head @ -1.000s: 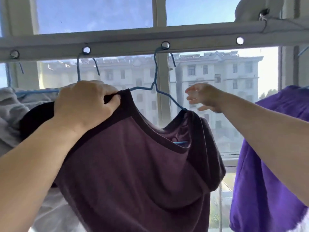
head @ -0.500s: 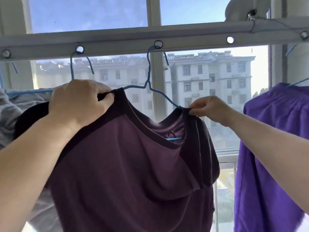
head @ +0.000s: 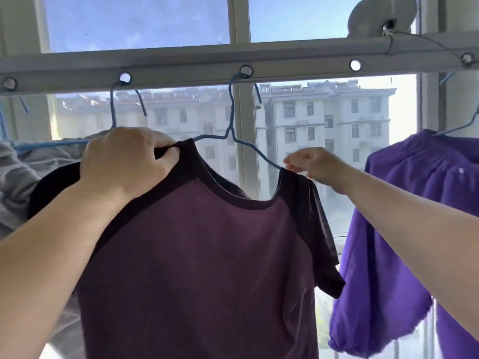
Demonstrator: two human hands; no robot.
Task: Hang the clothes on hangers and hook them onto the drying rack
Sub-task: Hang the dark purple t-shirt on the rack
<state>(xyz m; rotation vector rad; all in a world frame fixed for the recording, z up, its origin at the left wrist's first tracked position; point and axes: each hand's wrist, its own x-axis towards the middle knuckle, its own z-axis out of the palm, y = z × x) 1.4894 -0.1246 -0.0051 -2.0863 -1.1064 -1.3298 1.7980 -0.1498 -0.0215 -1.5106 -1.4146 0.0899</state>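
Here we list what hangs before us, largest first.

Drying rack [head: 181,62]: a pale bar running from 9 to 3 o'clock across the upper frame, pierced with round holes, in front of a window [head: 134,22].

Maroon T-shirt [head: 202,255]: filling the centre down to 6 o'clock, with dark collar and dark sleeves. It sits on the blue hanger, its neckline open toward us, and both shoulders lie over the hanger's arms.

Purple garment [head: 394,229]: at 3 to 4 o'clock, just beside the T-shirt's sleeve, on a separate hanger.

Grey garment [head: 18,177]: at 9 o'clock, partly behind our left forearm, on another blue hanger [head: 114,110] hooked into a hole at 10 o'clock.

Left hand [head: 127,161]: at 9 to 10 o'clock of centre, fingers curled tight around the T-shirt's dark shoulder seam by the collar, thumb pressed on the cloth.

Right hand [head: 316,164]: at 2 o'clock of centre, fingers bent, fingertips pinching the T-shirt's other shoulder where the hanger arm enters the cloth.

Blue hanger [head: 230,130]: thin wire, at 12 o'clock above the collar, its hook passed through a hole in the rack.
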